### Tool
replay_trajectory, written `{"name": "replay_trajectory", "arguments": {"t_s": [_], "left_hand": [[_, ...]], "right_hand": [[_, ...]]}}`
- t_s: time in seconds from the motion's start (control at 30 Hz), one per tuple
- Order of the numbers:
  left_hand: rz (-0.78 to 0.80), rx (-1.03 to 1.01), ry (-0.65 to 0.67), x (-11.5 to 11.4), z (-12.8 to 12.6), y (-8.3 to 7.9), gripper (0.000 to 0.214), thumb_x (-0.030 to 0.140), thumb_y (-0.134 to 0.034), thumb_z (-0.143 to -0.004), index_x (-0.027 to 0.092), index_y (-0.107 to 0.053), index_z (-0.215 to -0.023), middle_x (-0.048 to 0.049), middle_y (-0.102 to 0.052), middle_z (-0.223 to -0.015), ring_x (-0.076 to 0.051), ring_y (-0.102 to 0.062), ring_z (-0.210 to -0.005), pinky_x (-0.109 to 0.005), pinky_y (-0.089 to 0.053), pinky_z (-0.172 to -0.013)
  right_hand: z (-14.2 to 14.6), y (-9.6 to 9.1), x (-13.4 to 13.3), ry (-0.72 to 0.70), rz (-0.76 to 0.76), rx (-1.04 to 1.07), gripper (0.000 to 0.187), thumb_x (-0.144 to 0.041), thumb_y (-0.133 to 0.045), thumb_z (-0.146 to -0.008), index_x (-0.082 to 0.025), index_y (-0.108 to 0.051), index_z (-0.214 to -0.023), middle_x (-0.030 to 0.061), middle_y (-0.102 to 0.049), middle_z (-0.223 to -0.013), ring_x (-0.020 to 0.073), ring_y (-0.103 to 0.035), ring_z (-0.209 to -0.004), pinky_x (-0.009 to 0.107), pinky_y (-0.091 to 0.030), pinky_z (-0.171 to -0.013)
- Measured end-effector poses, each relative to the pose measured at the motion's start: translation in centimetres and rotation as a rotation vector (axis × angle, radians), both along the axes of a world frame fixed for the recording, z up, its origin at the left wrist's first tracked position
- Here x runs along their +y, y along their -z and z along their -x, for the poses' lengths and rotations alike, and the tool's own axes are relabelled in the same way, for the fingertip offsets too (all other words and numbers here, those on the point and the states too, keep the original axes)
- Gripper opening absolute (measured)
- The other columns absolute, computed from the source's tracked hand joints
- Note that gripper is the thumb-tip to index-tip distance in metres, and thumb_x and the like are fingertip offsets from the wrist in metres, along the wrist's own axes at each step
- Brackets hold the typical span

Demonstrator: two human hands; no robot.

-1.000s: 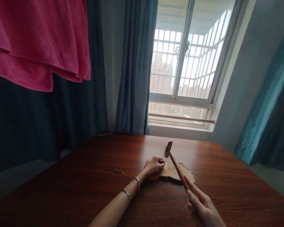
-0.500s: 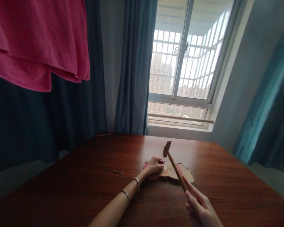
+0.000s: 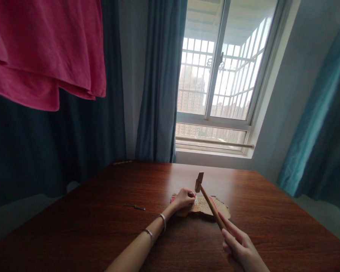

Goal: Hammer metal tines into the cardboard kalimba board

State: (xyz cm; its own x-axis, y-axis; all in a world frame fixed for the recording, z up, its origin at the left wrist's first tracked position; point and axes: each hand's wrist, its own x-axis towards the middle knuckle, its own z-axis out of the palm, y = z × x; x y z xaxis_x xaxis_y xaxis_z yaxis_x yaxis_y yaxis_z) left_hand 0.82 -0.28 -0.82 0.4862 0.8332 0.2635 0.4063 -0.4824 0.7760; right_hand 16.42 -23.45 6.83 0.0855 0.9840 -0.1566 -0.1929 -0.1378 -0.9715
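My right hand [image 3: 240,243] is closed around the wooden handle of a hammer [image 3: 210,205]. The hammer's head is raised just above and beside the fingers of my left hand [image 3: 184,198]. Those fingers are pinched on a thin, upright nail [image 3: 195,195], of which only a sliver shows. Under my left hand lies a ragged piece of cardboard [image 3: 219,207], dotted with many small holes and marked with pink patches. Two bracelets circle my left wrist and forearm.
The dark wooden table [image 3: 87,230] carries a slim metal tool [image 3: 138,207] left of the cardboard. Behind the table are a window [image 3: 214,87] and a blue curtain [image 3: 155,94]. A pink cloth [image 3: 51,53] hangs at upper left.
The hammer head has dipped slightly toward the left hand's fingers. My left hand keeps its pinch over the cardboard. The whole view has shifted a little.
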Motion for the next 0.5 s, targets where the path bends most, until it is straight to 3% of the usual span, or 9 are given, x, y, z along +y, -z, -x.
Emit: {"name": "replay_trajectory", "arguments": {"t_s": [0.5], "left_hand": [[-0.010, -0.004, -0.014, -0.1, 0.1, -0.2, 0.020, 0.022, -0.053, -0.062, 0.012, -0.068, -0.071, -0.0008, -0.065, -0.066, -0.013, -0.055, -0.064, -0.018, -0.037, -0.057]], "right_hand": [[-0.1, 0.9, 0.5, -0.013, -0.033, 0.030, 0.084, -0.050, -0.061, -0.070, -0.019, -0.022, -0.138, -0.0095, -0.037, -0.048, 0.0006, -0.023, -0.033, 0.011, -0.013, -0.030]]}}
